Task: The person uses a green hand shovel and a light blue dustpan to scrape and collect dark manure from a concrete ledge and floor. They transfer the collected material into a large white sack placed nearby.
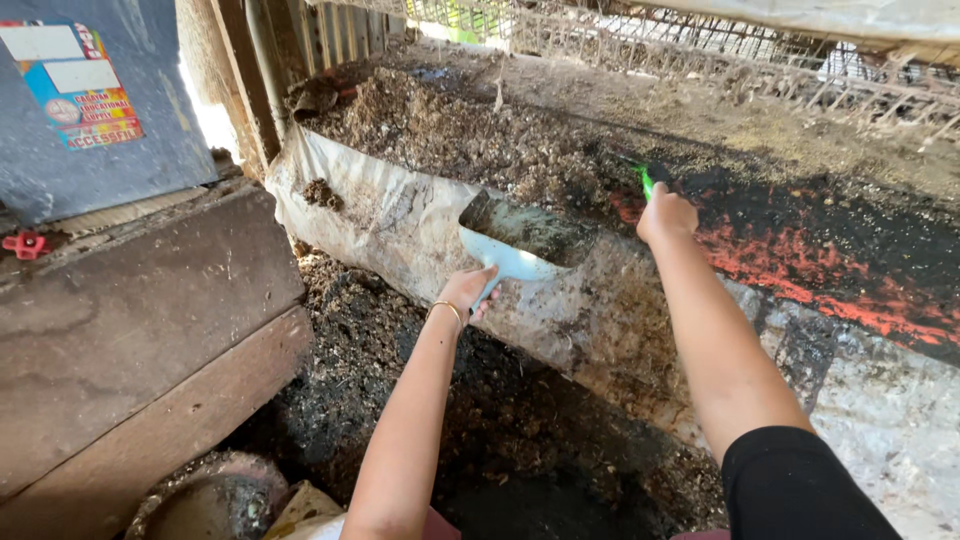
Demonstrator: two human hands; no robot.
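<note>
A long raised bed (820, 250) lined with dirty plastic sheeting runs from far left to near right, heaped with dark, crumbly compost (450, 130). Below it, near the middle, lies a pit of the same dark soil (480, 430), and worn wooden planks (140, 330) fill the left side.

The pale blue scoop (510, 245) rests tilted on the sheeted rim of the bed, its mouth turned toward the heap and already dusted with soil. The left hand (466, 292) is wrapped closed around the scoop's handle from below. It looks like light, stiff plastic, but I judge it will feel much heavier when full, so the handle, close to the bowl, is the sensible hold.

The right hand (666, 215) is fisted around a green-handled tool (646, 182), its working end buried in the compost. The loose material should crumble and spill easily.
</note>
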